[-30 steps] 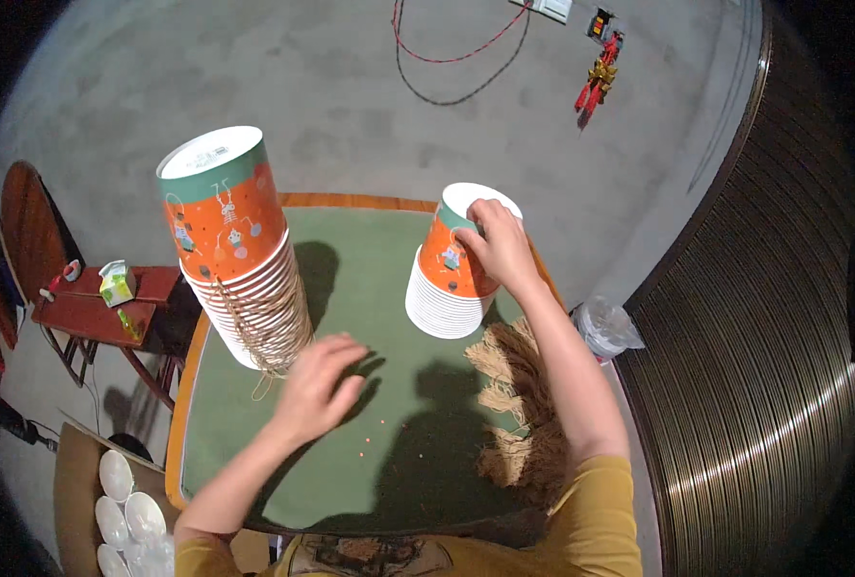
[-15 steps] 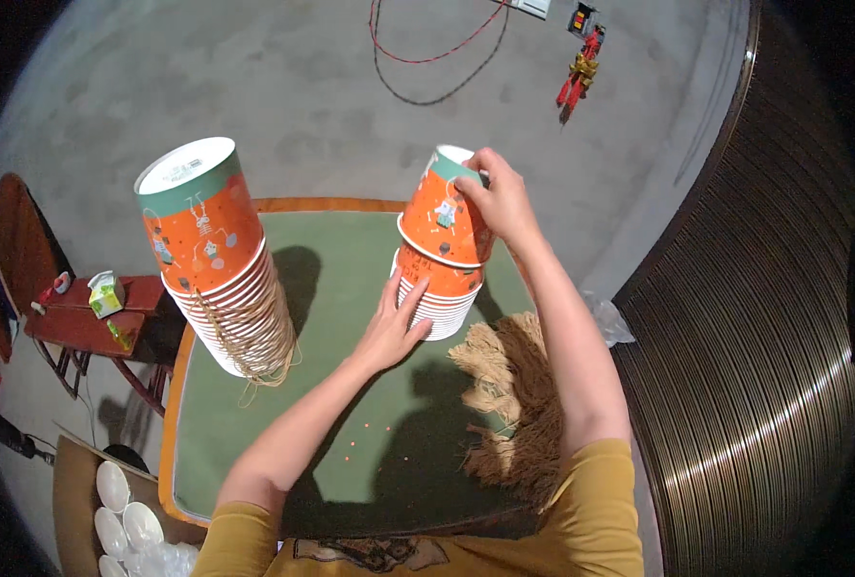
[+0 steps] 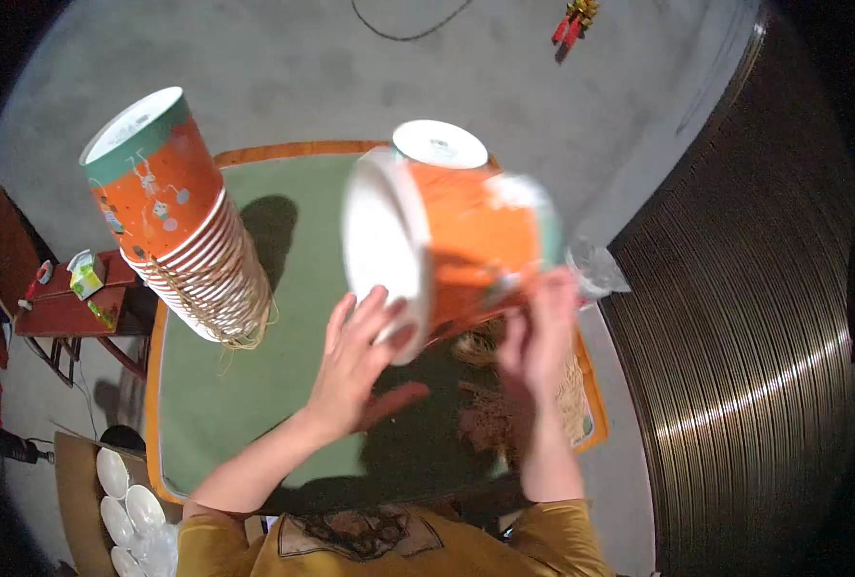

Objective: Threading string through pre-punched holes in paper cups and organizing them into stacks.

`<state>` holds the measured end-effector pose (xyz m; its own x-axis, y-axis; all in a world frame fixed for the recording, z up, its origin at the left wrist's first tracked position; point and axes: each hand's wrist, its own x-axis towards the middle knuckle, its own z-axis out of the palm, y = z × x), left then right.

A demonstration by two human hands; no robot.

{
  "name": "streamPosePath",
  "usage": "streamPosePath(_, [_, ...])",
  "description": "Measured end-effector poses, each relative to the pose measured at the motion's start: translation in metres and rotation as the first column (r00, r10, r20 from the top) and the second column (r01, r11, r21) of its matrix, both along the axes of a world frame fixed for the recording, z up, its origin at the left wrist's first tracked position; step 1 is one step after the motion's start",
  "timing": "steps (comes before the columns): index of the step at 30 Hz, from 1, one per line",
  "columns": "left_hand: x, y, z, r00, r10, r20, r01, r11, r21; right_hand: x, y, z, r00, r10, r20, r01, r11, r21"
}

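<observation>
An orange paper bucket (image 3: 476,231) with a green band is tipped on its side above the table, its white mouth facing left. My right hand (image 3: 545,332), blurred, grips it near its base. My left hand (image 3: 355,361) is at the lower mouth rim, fingers stretched and apart; whether they press on it is unclear. Behind it stands an upside-down bucket stack (image 3: 440,144), mostly hidden except for its white top. To the left is a taller stack of upturned buckets (image 3: 163,202) with loops of tan string (image 3: 240,288) hanging along its rims.
The green table (image 3: 226,404) has a wooden edge. A tan string bundle (image 3: 570,404) lies at its right, partly behind my right arm. A red bench (image 3: 62,322) with a tissue pack stands left. A carton (image 3: 86,519) of white cups sits lower left. A ridged metal curtain (image 3: 745,385) is at right.
The top bucket has come off the right stack and turned sideways in my right hand, nearer me. My left hand moved from the stack to its rim. The view has shifted.
</observation>
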<state>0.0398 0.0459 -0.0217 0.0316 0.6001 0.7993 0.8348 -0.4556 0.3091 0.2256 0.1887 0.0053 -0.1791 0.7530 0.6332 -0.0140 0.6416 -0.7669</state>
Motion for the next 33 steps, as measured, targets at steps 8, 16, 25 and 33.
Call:
streamPosePath(8, [-0.014,-0.059,0.000,0.989,0.138,-0.043,-0.143,0.886,-0.441,0.015,0.012,-0.050,0.708,-0.077,0.702,0.086,0.996,0.022])
streamPosePath(16, [-0.018,-0.061,0.031,0.953,0.084,-0.291,-0.206,0.884,-0.420,0.061,0.032,-0.024,0.136,-0.322,0.937,0.407,0.881,0.243])
streamPosePath(25, [-0.009,-0.077,0.008,0.928,0.132,-0.350,-0.263,0.895,-0.361,0.067,0.035,-0.040,0.675,-0.263,0.689,0.136,0.963,0.234])
streamPosePath(33, [-0.005,-0.083,0.001,0.933,0.168,-0.318,-0.280,0.894,-0.350,0.035,0.035,-0.023,0.706,-0.308,0.638,0.070,0.927,0.370])
